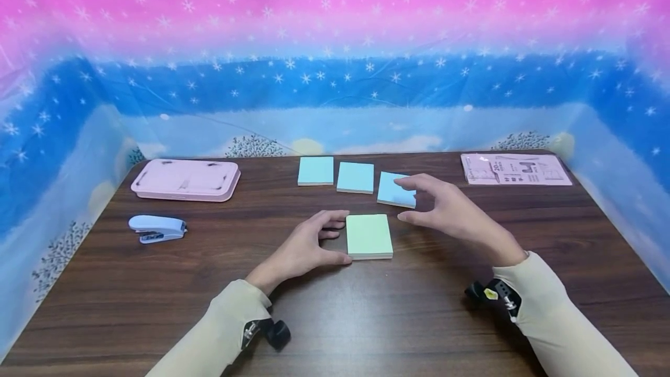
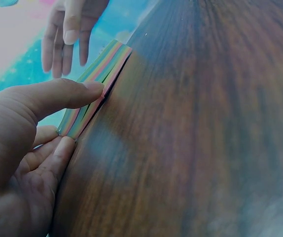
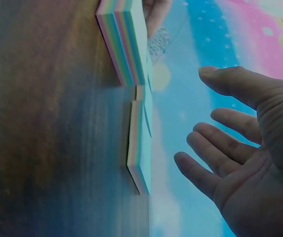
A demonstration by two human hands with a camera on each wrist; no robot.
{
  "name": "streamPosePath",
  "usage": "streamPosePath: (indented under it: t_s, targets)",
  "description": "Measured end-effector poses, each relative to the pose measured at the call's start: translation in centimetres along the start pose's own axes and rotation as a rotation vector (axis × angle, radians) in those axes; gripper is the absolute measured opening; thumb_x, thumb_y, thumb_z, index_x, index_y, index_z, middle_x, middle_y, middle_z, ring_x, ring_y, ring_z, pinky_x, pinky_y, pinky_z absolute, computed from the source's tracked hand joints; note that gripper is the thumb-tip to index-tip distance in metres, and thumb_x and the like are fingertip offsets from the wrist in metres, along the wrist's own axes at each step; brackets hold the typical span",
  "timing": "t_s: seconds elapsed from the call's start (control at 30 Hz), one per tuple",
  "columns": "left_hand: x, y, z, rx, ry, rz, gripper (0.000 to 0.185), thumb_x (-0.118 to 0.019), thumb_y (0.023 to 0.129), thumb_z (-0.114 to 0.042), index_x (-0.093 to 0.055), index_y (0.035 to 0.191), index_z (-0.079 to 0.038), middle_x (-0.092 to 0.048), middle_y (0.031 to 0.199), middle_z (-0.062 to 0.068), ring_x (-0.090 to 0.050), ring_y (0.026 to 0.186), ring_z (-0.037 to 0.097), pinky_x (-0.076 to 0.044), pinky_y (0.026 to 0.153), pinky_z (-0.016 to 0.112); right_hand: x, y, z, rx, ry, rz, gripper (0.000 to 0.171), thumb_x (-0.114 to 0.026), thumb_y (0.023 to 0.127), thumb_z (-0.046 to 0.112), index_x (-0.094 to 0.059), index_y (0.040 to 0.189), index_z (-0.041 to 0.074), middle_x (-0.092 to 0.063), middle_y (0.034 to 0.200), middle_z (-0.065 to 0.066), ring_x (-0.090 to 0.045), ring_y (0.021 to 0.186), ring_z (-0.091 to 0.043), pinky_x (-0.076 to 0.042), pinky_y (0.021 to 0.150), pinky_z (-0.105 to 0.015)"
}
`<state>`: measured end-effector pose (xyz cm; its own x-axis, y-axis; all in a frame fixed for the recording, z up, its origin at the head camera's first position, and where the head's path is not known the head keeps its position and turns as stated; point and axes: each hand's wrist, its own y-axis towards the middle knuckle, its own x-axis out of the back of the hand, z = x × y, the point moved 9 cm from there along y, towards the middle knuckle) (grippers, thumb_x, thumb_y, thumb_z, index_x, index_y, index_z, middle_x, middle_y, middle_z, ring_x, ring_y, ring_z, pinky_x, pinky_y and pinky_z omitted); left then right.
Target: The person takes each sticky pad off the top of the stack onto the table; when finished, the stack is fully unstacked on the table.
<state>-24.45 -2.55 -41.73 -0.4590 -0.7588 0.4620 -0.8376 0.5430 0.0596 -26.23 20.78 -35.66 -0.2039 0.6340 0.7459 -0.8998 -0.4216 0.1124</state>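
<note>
A pale green-topped stack of sticky notes (image 1: 369,234) sits on the table before me, its sides banded in several colours. My left hand (image 1: 303,244) holds it at its left side, thumb along the near face and index fingertip at the far left corner. Two layered pads show in the stack's side in the right wrist view. Above the rightmost blue sticky note pad (image 1: 389,189) hovers my right hand (image 1: 452,208), fingers spread and nothing in its grasp. Two more blue pads, a middle one (image 1: 355,177) and a left one (image 1: 316,170), lie in a row beside it.
At the back left rests a pink case (image 1: 185,179), with a light blue stapler (image 1: 158,229) nearer me. A flat pink printed package (image 1: 515,169) lies at the back right. A snowflake-patterned curtain (image 1: 335,80) surrounds the dark wooden table (image 1: 131,307).
</note>
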Motion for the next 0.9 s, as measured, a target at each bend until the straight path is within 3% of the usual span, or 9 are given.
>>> streamPosePath:
  t_s: [0.57, 0.9]
  targets:
    - [-0.2, 0.0, 0.2, 0.011, -0.006, 0.011, 0.084, -0.092, 0.085, -0.014, -0.049, 0.157, -0.008, -0.058, 0.146, 0.011, -0.063, 0.13, 0.032, -0.053, 0.11, 0.04, -3.5, -0.5, 0.3, 0.074, 0.031, 0.129, 0.073, -0.088, 0.091, 0.029, -0.056, 0.154, 0.01, -0.057, 0.151, -0.012, -0.056, 0.137, -0.035, -0.05, 0.111, -0.059]
    - [-0.1, -0.1, -0.2, -0.003, -0.003, 0.009, 0.085, -0.092, 0.084, -0.013, -0.049, 0.157, -0.006, -0.059, 0.144, 0.013, -0.063, 0.129, 0.033, -0.054, 0.11, 0.04, -4.6, -0.7, 0.3, 0.083, 0.005, 0.211, 0.084, -0.09, 0.088, 0.033, -0.05, 0.158, 0.007, -0.053, 0.155, -0.014, -0.05, 0.142, -0.034, -0.044, 0.117, -0.059]
